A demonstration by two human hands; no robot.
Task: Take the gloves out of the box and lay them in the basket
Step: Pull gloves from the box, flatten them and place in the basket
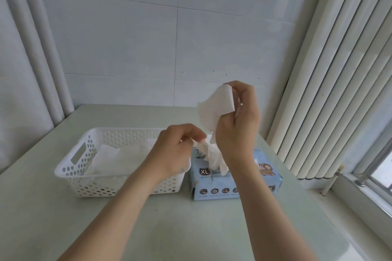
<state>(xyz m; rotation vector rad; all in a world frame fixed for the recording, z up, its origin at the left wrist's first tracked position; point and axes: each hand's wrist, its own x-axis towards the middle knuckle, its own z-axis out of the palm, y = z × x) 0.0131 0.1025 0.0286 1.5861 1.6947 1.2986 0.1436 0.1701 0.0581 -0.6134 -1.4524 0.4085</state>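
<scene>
Spanning most of the view, pale green surface [191, 229], wide and bare along the near edge, plenty of room for both arms. Standing left of centre toward the far edge, white perforated basket [91, 178], already holding flat white gloves [110, 159], so part of the job looks done. Touching or just beside its right wall, blue box [237, 182], more glove material bunched at its top opening, so more probably left. Raised above the box, right hand [239, 121] pinching the upper end of a white glove [214, 108]. Lower, left hand [176, 150] gripping the crumpled lower end, over the basket's right rim.
</scene>
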